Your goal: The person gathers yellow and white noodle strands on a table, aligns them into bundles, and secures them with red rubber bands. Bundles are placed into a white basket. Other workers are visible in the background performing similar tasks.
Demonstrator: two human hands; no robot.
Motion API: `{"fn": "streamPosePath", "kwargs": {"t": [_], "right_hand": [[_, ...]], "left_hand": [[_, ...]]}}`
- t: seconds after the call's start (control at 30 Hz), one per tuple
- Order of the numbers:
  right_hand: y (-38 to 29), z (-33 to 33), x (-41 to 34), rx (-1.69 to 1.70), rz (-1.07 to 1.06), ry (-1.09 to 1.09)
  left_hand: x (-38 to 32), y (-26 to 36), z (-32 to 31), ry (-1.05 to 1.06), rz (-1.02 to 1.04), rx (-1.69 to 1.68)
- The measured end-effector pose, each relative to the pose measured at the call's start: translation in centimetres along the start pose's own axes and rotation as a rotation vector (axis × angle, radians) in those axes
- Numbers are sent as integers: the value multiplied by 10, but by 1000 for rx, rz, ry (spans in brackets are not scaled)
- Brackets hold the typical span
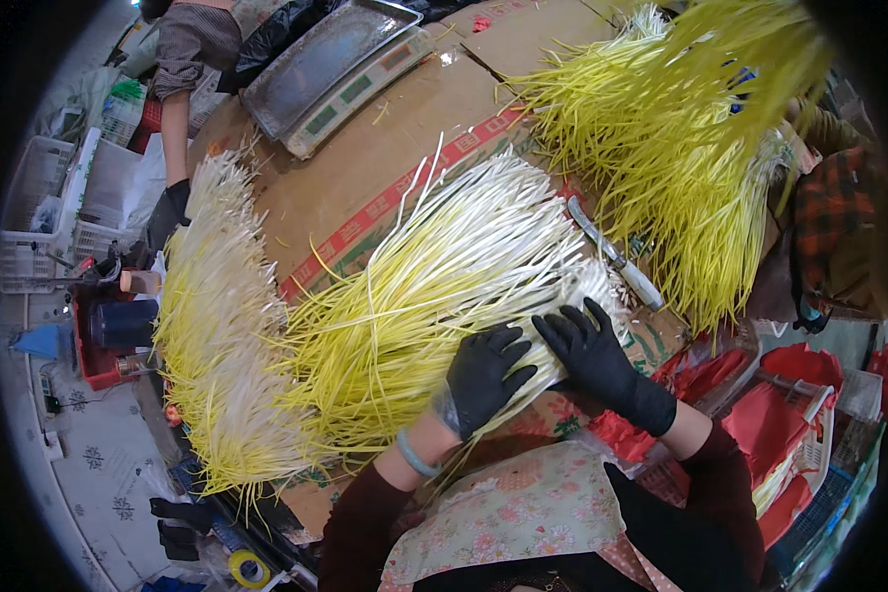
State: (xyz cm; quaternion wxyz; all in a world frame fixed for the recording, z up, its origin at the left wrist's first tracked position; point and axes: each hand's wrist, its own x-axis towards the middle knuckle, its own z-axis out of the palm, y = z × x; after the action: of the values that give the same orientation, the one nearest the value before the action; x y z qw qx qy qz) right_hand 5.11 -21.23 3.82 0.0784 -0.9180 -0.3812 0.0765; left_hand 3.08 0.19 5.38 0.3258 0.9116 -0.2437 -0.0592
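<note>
Long yellow-and-white vegetable stalks, probably blanched chives (429, 274), lie in a broad pile before me, pale ends to the upper right. My left hand (488, 377), in a black glove with a bangle at the wrist, rests on the near edge of the pile, fingers bent over the stalks. Beside it my right hand (592, 362), also black-gloved, touches the white ends with spread fingers; its thumb side is partly hidden. Whether either hand grips stalks I cannot tell. A knife with a pale handle (640, 285) lies just beyond my right hand, on the cardboard (407, 133).
A digital scale with a metal tray (325, 66) stands at the far side. More stalks lie left (222, 325) and right (658, 148). A co-worker's gloved hand (168, 211) touches the left pile; another person (832, 222) is at the right. Crates (814, 444) with red material stand lower right.
</note>
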Motion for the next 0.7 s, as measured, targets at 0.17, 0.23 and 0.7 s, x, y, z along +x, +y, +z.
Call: {"fn": "streamPosePath", "kwargs": {"t": [0.17,0.23,0.7], "right_hand": [[-5,-4,-5,-43,11,83],[-2,-15,-2,8,12,28],[29,-51,106,206,-42,523]], "left_hand": [[48,-38,-27,451,-164,95],[68,-59,-33,294,-209,212],[66,-69,-52,186,-388,-387]]}}
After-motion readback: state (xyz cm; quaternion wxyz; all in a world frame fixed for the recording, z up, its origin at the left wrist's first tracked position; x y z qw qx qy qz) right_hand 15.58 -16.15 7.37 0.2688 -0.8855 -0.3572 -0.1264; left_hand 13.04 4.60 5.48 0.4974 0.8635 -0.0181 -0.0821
